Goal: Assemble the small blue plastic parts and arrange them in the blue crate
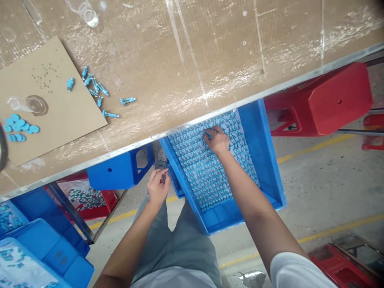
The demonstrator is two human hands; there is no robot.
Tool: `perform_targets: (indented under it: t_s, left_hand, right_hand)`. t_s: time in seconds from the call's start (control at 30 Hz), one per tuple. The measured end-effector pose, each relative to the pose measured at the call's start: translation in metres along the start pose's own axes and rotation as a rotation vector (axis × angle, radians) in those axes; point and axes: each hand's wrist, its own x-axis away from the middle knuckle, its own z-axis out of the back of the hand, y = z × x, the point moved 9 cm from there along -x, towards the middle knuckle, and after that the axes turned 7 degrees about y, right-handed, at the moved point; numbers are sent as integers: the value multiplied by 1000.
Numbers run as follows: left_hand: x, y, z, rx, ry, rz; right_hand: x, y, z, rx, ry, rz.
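Observation:
My right hand [217,140] reaches into a blue plastic crate [271,160], its thumb and fingers pinched around a small blue figurine [209,136]. Beneath it, rows of similar small blue figurines [207,172] stand close together on a pale sheet and cover much of the crate. Outside the crate's left wall hangs my left hand [158,186], fingers curled and thumb close to the forefinger; what they hold, if anything, is too small to make out. The crate's far end passes under the table edge.
On the brown table [186,64], several loose blue figurines [96,86] lie beside a cardboard sheet [69,116] bearing blue discs [19,125] and a clear plastic piece [21,105]. Blue stool [114,172] and red stool [333,102] stand under it. More blue crates [60,248] are lower left.

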Motion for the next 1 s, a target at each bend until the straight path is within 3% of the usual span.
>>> perform_targets:
  t_s: [0.27, 0.63, 1.0]
  left_hand:
    - [3, -8, 0, -18, 9, -7]
    - [-3, 4, 2, -23, 13, -53]
    - [-1, -3, -1, -23, 12, -43]
  right_hand:
    - [-4, -8, 0, 32, 6, 63]
    - [-8, -14, 6, 69, -60, 87]
    - [-11, -15, 3, 54, -83, 112]
